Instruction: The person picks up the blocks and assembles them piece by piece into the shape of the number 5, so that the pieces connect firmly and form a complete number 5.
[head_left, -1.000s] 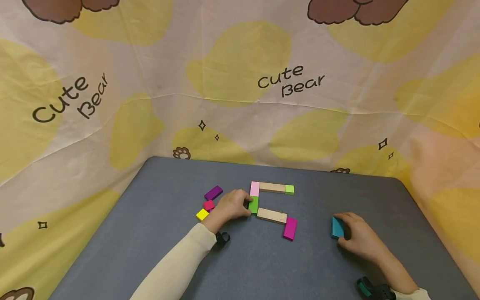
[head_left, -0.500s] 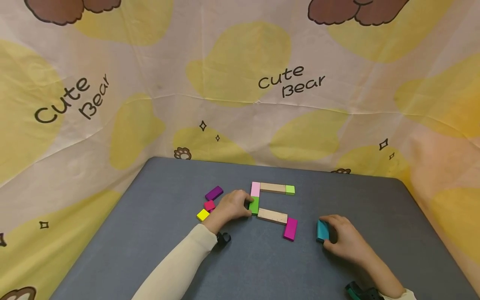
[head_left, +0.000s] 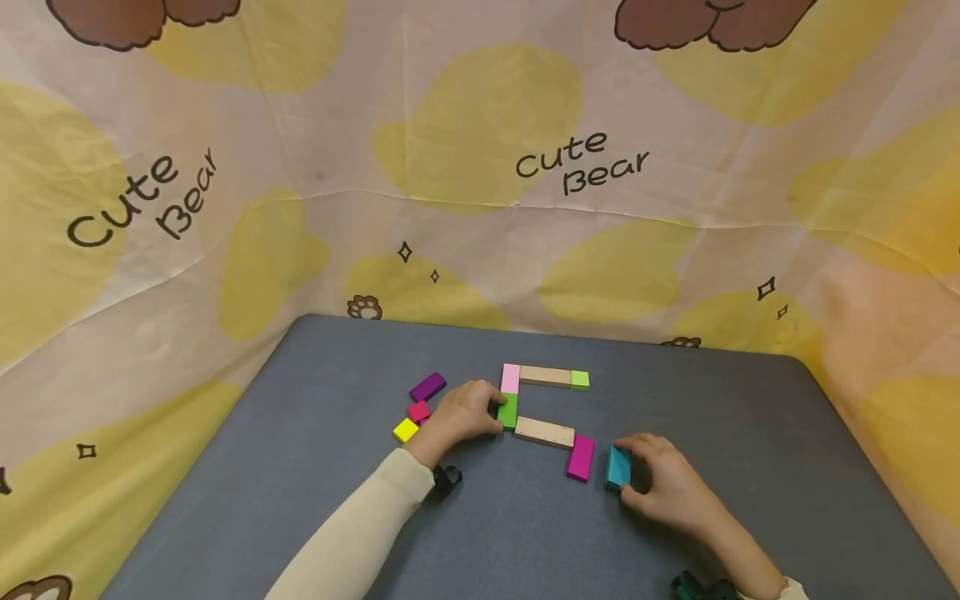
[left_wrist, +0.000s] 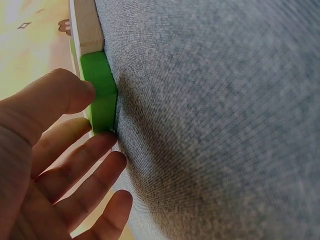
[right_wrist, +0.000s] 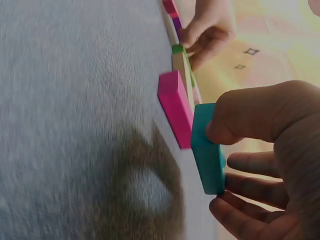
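Observation:
With thumb and fingers my left hand [head_left: 467, 410] grips the ends of a green block [head_left: 507, 411], which lies flat on the table against a pink block [head_left: 510, 377]. Between my right thumb and fingers a teal block [head_left: 618, 467] is pinched; the right hand [head_left: 671, 483] keeps it just right of a magenta block [head_left: 581, 458], with a small gap between them. That magenta block meets the right end of a plain wooden block [head_left: 544, 432], whose left end touches the green one. In the right wrist view the teal block [right_wrist: 207, 150] stands out near the camera.
Behind, another plain wooden block [head_left: 545, 376] runs from the pink block to a small lime block [head_left: 580, 380]. Left of my left hand lie a purple block [head_left: 427, 387], a red-pink block [head_left: 417, 410] and a yellow block [head_left: 406, 430]. A printed cloth hangs behind the grey table [head_left: 337, 358].
My right hand has moved left across the table with the teal block, from the right side to near the magenta block. The left hand has stayed on the green block.

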